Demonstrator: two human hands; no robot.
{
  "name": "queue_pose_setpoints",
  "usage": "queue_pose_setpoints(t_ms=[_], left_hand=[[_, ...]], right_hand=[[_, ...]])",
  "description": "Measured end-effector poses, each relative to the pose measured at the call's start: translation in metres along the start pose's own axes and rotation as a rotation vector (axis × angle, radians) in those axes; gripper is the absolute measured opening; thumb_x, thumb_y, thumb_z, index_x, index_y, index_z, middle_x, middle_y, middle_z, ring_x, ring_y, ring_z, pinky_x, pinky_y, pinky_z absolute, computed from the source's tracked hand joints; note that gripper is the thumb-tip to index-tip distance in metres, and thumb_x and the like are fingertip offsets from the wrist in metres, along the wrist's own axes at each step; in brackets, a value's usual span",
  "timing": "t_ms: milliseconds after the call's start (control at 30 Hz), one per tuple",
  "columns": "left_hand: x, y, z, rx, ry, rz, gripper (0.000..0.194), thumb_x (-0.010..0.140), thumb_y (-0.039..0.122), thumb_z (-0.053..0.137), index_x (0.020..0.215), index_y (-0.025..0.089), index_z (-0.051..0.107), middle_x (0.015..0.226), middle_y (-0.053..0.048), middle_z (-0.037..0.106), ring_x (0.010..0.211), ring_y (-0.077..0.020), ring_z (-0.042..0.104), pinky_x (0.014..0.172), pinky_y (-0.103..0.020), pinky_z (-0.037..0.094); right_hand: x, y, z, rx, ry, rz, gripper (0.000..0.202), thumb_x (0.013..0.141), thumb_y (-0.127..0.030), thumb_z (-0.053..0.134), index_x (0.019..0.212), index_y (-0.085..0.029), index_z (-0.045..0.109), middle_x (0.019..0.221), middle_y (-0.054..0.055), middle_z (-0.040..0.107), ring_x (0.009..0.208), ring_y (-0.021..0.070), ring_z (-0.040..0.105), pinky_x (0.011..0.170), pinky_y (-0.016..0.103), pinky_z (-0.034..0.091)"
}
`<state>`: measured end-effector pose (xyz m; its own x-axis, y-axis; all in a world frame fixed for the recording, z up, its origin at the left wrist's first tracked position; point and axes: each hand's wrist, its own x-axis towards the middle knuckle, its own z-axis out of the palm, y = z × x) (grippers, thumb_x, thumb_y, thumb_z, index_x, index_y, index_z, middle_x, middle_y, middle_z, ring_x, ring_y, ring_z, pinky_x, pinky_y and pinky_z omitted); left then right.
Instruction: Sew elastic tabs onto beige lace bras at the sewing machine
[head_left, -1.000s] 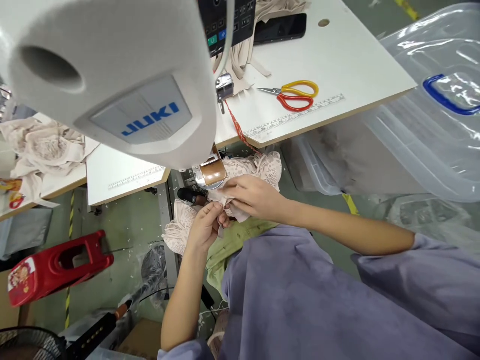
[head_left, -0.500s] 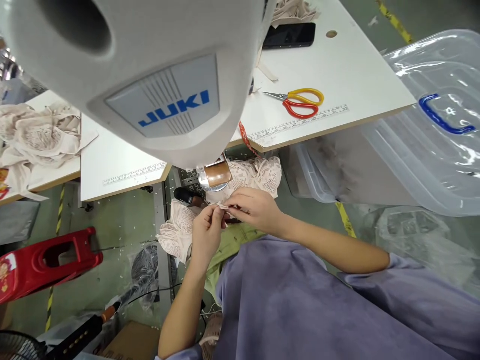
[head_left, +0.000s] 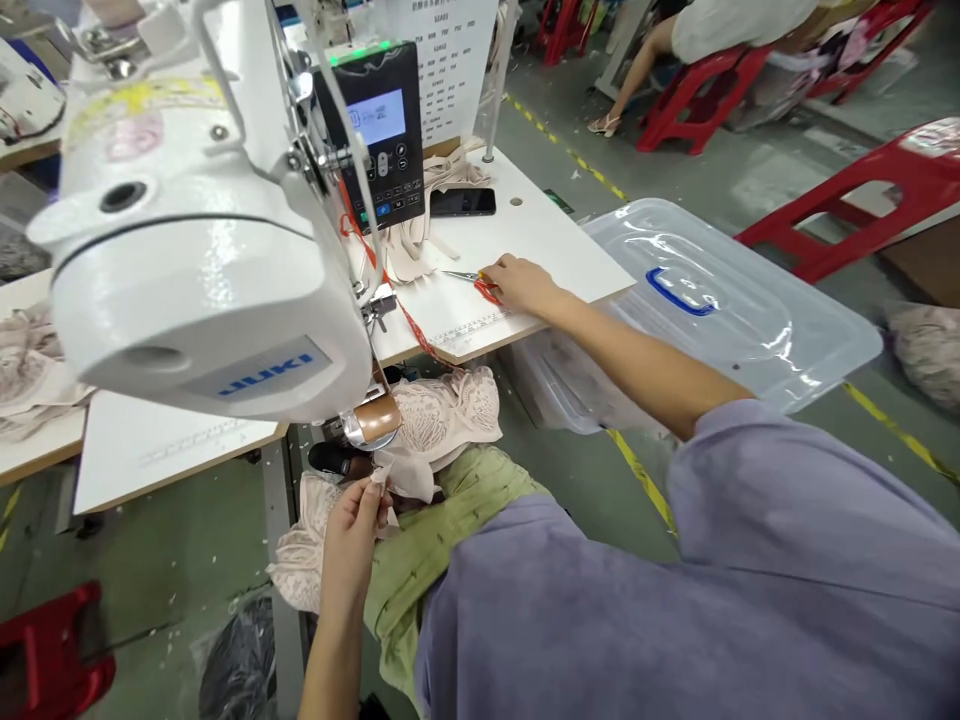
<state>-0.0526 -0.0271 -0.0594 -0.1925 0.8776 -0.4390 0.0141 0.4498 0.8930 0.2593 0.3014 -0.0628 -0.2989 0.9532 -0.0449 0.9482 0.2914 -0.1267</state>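
Observation:
My left hand (head_left: pixel 355 520) pinches a pale strip end of the beige lace bra (head_left: pixel 433 412), just below the sewing machine head (head_left: pixel 217 300). One lace cup of the bra lies right of the machine's arm end, and another hangs left of my wrist. My right hand (head_left: pixel 519 284) is over the red and yellow handles of the scissors (head_left: pixel 486 290) on the white table, with fingers closed around them. The metal blades point left, and the yellow handle is mostly hidden under my fingers.
A black phone (head_left: pixel 463 202) and beige fabric strips (head_left: pixel 409 245) lie behind the scissors. A control panel (head_left: pixel 382 140) stands beside the machine. To the right is a clear plastic box lid (head_left: pixel 720 310). More beige lace pieces (head_left: pixel 34 375) lie at left. A person sits on a red stool (head_left: pixel 701 97).
My right hand has left the fabric and reached forward and right to the scissors. My left hand keeps its pinch on the bra. The view has swung up and to the right.

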Motion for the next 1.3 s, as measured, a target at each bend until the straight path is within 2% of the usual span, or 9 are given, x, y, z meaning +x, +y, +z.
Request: queue_pose_setpoints(t_ms=[167,333,400,500,700,867,1000,1167,1300], left_hand=[[-0.004,0.002,0.004,-0.165,0.030,-0.031,0.034,0.085,0.050,0.070,0.082,0.016,0.067,0.078,-0.002,0.065,0.066,-0.0118,0.054,0.061,-0.023,0.044],[-0.010,0.010,0.004,-0.356,-0.038,-0.079,0.035,0.082,0.049,0.071,0.079,0.015,0.064,0.077,-0.002,0.062,0.060,-0.0090,0.049,0.056,-0.021,0.040],[-0.010,0.014,0.004,-0.412,-0.042,-0.104,0.035,0.079,0.048,0.074,0.080,0.015,0.064,0.075,-0.001,0.061,0.058,-0.0084,0.047,0.054,-0.021,0.039],[-0.009,0.016,0.007,-0.426,-0.047,-0.106,0.034,0.078,0.048,0.074,0.079,0.016,0.063,0.073,0.000,0.059,0.057,-0.0078,0.046,0.053,-0.021,0.038],[-0.010,0.014,0.009,-0.298,-0.089,-0.067,0.032,0.086,0.046,0.065,0.076,0.016,0.063,0.074,0.000,0.058,0.060,-0.0087,0.046,0.058,-0.022,0.040],[-0.014,0.015,0.007,-0.227,-0.062,-0.085,0.024,0.087,0.037,0.059,0.075,0.017,0.063,0.072,0.000,0.058,0.061,-0.0104,0.046,0.059,-0.023,0.040],[-0.014,0.013,0.001,-0.293,-0.067,-0.119,0.017,0.082,0.026,0.056,0.069,0.016,0.059,0.069,0.001,0.055,0.056,-0.0083,0.040,0.055,-0.022,0.034],[-0.009,0.003,-0.002,-0.468,-0.046,-0.107,0.036,0.080,0.046,0.072,0.066,0.017,0.055,0.057,0.007,0.041,0.048,-0.0053,0.030,0.050,-0.022,0.024],[-0.007,-0.001,0.000,-0.442,0.022,-0.048,0.038,0.078,0.047,0.076,0.065,0.017,0.057,0.057,0.005,0.048,0.050,-0.0061,0.038,0.052,-0.022,0.030]], right_hand=[[-0.032,-0.002,0.003,-0.014,-0.029,0.027,0.043,0.098,-0.034,0.047,0.126,-0.004,0.058,0.114,0.026,0.065,0.098,0.0331,0.061,0.079,0.039,0.042],[-0.147,-0.037,-0.001,0.426,-0.023,0.063,0.033,0.095,-0.045,0.054,0.116,-0.020,0.060,0.106,0.016,0.071,0.080,0.0233,0.066,0.070,0.036,0.047],[-0.195,-0.059,-0.001,0.492,-0.197,-0.154,0.028,0.091,-0.041,0.057,0.114,-0.027,0.063,0.106,0.014,0.072,0.076,0.0233,0.066,0.064,0.036,0.049],[-0.239,-0.095,0.003,0.514,-0.261,-0.419,0.034,0.085,-0.041,0.063,0.117,-0.030,0.062,0.120,0.012,0.069,0.075,0.0239,0.068,0.060,0.038,0.053],[-0.232,-0.135,0.016,0.484,-0.188,-0.542,0.033,0.093,-0.040,0.057,0.121,-0.022,0.061,0.122,0.013,0.069,0.097,0.0273,0.070,0.071,0.038,0.055],[-0.222,-0.139,0.020,0.508,-0.290,-0.573,0.032,0.097,-0.041,0.054,0.123,-0.024,0.062,0.115,0.009,0.071,0.085,0.0224,0.070,0.064,0.033,0.051],[-0.225,-0.130,0.017,0.571,-0.332,-0.458,0.028,0.093,-0.041,0.056,0.116,-0.029,0.066,0.097,0.006,0.074,0.072,0.0210,0.067,0.059,0.033,0.048],[-0.232,-0.130,0.012,0.703,-0.359,-0.324,0.032,0.080,-0.040,0.066,0.109,-0.028,0.063,0.104,0.008,0.071,0.061,0.0180,0.057,0.056,0.034,0.049],[-0.232,-0.145,0.015,0.696,-0.392,-0.354,0.035,0.079,-0.037,0.066,0.113,-0.026,0.061,0.105,0.007,0.069,0.064,0.0169,0.058,0.059,0.033,0.050]])
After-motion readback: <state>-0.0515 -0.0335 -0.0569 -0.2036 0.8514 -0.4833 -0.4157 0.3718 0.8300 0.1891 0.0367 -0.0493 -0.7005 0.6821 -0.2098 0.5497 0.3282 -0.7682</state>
